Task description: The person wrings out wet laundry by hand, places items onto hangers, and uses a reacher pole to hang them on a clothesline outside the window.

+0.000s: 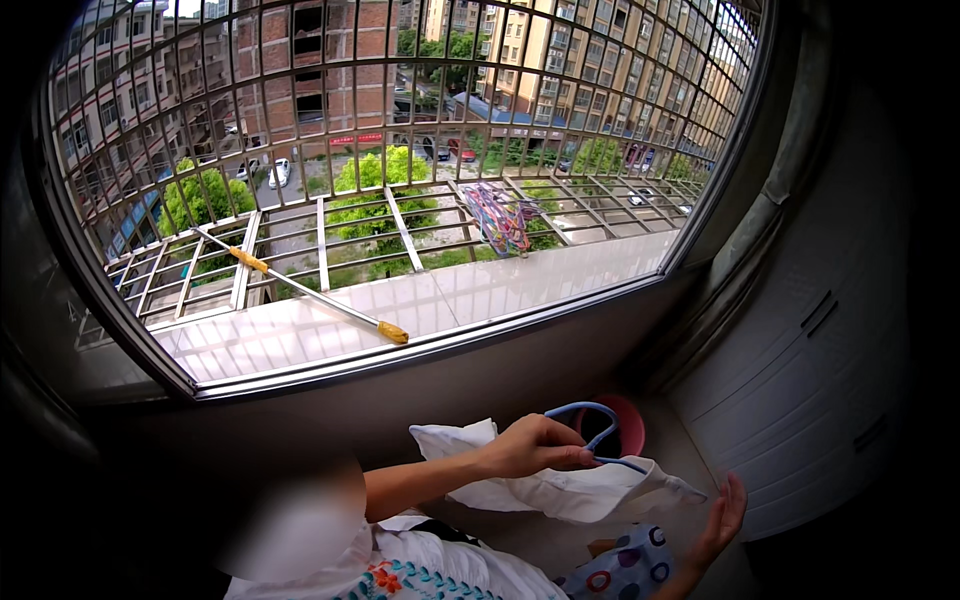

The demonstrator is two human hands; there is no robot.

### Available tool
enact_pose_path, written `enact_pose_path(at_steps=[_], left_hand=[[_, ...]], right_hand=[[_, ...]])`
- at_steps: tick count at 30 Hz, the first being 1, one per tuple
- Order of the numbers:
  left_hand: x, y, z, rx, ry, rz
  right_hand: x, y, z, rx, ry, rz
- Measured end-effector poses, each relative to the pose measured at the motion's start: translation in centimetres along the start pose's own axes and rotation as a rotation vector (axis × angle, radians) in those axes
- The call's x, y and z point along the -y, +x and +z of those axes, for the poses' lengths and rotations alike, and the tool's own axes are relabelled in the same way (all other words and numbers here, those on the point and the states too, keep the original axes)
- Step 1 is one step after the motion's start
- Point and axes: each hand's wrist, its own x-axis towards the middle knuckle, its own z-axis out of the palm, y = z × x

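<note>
My left hand (536, 448) pinches a blue clothes hanger (604, 420) near the base of its hook. A white garment (570, 491) with a collar hangs on the hanger, spread out below and on both sides of the hand. To the right, my right hand (721, 521) is raised with its fingers apart, near the garment's right end and holding nothing that shows. The lower parts of the garment are partly hidden by my left forearm.
A pink bucket (634, 431) stands on the floor behind the hanger. Beyond the window track lies a tiled sill (465, 296) with a metal pole (322, 298) with yellow grips across it. A bundle of colourful hangers (499, 217) rests by the window bars. A white cabinet (780, 360) stands at right.
</note>
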Motion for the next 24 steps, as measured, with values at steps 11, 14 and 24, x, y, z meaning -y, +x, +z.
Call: enact_pose_path(at_steps=[11, 14, 24], left_hand=[[-2.5, -0.4, -2.7, -0.075, -0.289, -0.044], [-2.7, -0.7, -2.6, -0.184, -0.318, 0.023], [-7.5, -0.2, -4.9, -0.182, -0.225, -0.026]], right_hand=[[-14.3, -3.6, 0.0, 0.382, -0.110, 0.538], [-10.9, -2.7, 1.7, 0.212, 0.056, 0.436], [-17.0, -8.6, 4.4, 0.358, 0.056, 0.585]])
